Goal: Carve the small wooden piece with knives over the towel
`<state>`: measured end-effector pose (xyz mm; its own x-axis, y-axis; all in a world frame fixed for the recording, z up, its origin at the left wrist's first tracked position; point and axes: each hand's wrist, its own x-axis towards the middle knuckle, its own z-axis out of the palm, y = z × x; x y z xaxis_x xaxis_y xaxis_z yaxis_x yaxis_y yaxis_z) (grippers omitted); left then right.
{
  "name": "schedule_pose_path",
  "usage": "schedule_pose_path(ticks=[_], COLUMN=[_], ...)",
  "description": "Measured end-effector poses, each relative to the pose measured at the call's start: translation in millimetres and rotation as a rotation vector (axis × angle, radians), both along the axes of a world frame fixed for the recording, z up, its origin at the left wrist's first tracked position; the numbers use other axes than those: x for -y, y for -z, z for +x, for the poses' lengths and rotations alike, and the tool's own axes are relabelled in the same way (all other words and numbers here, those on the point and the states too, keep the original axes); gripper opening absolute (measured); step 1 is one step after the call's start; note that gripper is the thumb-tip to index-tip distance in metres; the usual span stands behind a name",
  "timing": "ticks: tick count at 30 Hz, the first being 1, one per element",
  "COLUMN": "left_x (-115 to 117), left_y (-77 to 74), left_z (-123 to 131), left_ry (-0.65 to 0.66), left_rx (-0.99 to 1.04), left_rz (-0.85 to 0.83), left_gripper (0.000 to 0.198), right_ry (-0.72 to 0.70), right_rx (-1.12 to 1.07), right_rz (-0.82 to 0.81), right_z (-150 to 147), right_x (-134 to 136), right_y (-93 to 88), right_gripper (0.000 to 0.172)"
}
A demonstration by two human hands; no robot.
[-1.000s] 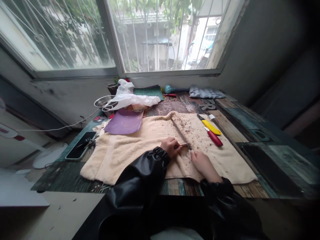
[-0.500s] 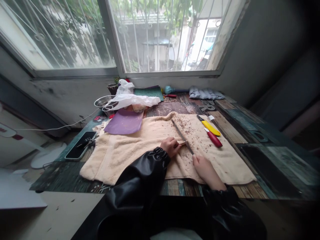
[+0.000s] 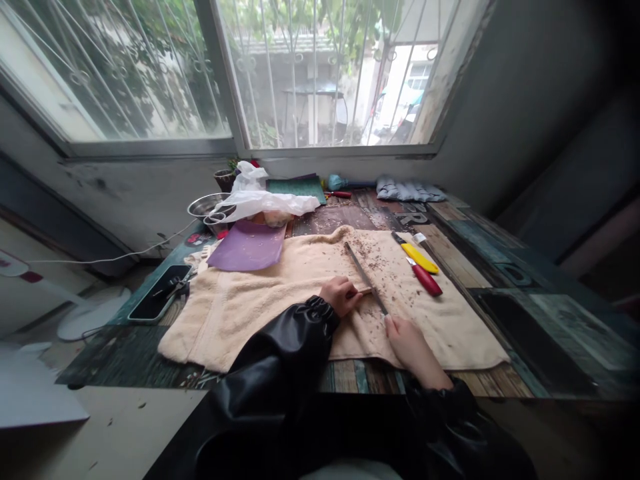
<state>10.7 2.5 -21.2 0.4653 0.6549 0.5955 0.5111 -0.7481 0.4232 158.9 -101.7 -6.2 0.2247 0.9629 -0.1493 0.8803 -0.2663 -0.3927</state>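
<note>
Your left hand [image 3: 340, 295] is pinched on a small stick [image 3: 367, 291], which pokes out to its right, over the towel [image 3: 270, 300]; your right hand [image 3: 407, 340] is closed around the near end of a long file [image 3: 360, 268], which slants away from you across the stick's tip

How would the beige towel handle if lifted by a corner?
Probably floppy: the towel already lies in soft folds and wrinkles. Likely to shed, since loose brown bits are scattered over its right half. Also apt to tip things off: the red-handled tool rests on it and looks unsecured, so it could slide.
</note>
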Motion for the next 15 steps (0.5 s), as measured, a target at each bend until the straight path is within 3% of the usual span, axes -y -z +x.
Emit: schedule_pose_path(ticks=[8,15], left_x=[3.1,-1.9], left_y=[-1.5,-1.8], left_z=[0.4,0.8], left_ry=[-0.018,-0.055], left_rx=[-0.025,0.016], left_rz=[0.009,-0.066], left_gripper=[0.022,0.021], right_ry=[0.013,0.006], right_rx=[-0.001,-0.055], right_rz=[0.03,0.002], right_z=[-9.6,3.0], right_x=[-37.2,-1.1], right_y=[-8.5,-0.3], right_gripper=[0.042,0.042])
